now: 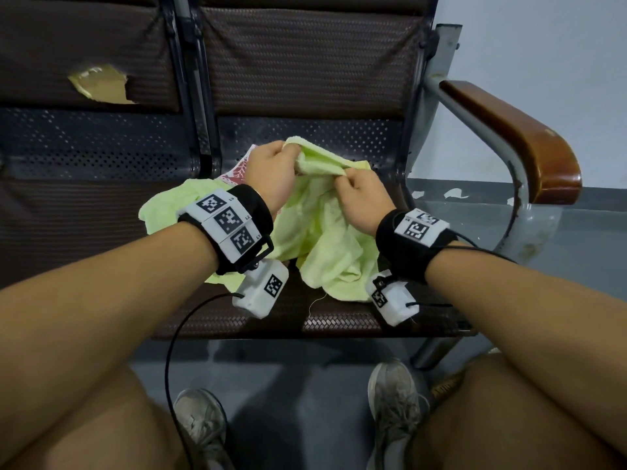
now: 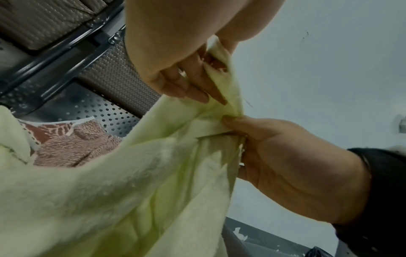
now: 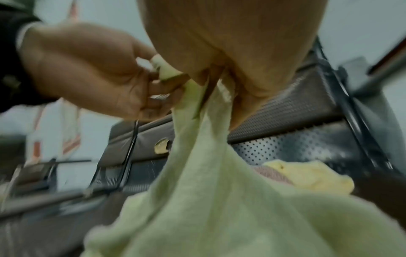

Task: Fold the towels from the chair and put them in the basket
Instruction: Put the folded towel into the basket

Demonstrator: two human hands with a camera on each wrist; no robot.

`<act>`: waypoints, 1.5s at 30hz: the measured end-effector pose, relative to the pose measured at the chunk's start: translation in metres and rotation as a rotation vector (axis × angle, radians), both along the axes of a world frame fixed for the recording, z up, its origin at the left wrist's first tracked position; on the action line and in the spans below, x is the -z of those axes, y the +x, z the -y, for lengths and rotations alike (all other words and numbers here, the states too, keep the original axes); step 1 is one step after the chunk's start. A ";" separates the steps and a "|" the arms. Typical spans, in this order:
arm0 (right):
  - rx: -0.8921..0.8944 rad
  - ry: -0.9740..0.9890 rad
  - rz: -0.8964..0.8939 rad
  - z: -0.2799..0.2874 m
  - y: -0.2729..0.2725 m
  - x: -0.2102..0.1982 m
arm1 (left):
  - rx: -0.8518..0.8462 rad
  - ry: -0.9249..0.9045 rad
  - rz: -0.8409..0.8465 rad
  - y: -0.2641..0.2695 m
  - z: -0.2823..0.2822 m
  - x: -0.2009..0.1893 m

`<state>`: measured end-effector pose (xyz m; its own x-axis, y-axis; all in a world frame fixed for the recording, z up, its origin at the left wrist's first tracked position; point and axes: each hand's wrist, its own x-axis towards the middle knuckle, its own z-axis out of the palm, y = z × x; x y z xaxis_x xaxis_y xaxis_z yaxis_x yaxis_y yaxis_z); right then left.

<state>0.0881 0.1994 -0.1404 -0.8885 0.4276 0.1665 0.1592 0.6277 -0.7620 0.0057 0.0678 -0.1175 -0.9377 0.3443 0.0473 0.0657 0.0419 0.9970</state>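
Note:
A light green towel (image 1: 325, 239) hangs crumpled from both hands above the chair seat (image 1: 339, 320), with its lower part lying on the seat. My left hand (image 1: 288, 154) grips a bunched top edge, fingers curled round it. My right hand (image 1: 346, 178) pinches the same edge just to the right. In the left wrist view, the left hand (image 2: 193, 87) and right hand (image 2: 232, 121) nearly meet on the green towel (image 2: 153, 191). A pink patterned towel (image 1: 237, 171) (image 2: 77, 144) lies under it on the seat. No basket is in view.
The chair has a wooden armrest (image 1: 515, 137) on the right and a perforated metal back. The neighbouring seat's backrest has a torn patch (image 1: 98, 84). My shoes (image 1: 393, 401) stand on the grey floor in front. A yellowish towel (image 3: 307, 175) lies behind.

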 end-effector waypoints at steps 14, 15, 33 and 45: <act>-0.071 0.307 0.202 -0.027 0.008 0.002 | -0.033 0.095 0.109 -0.008 -0.004 0.007; -0.050 0.394 0.240 -0.032 0.009 0.004 | -0.039 0.090 0.112 -0.008 -0.004 0.008; 0.078 0.199 0.258 -0.058 0.016 0.003 | -0.187 0.009 0.234 -0.029 0.013 0.000; 0.051 0.267 0.461 -0.028 0.001 0.028 | 0.130 0.368 0.431 0.011 -0.008 -0.022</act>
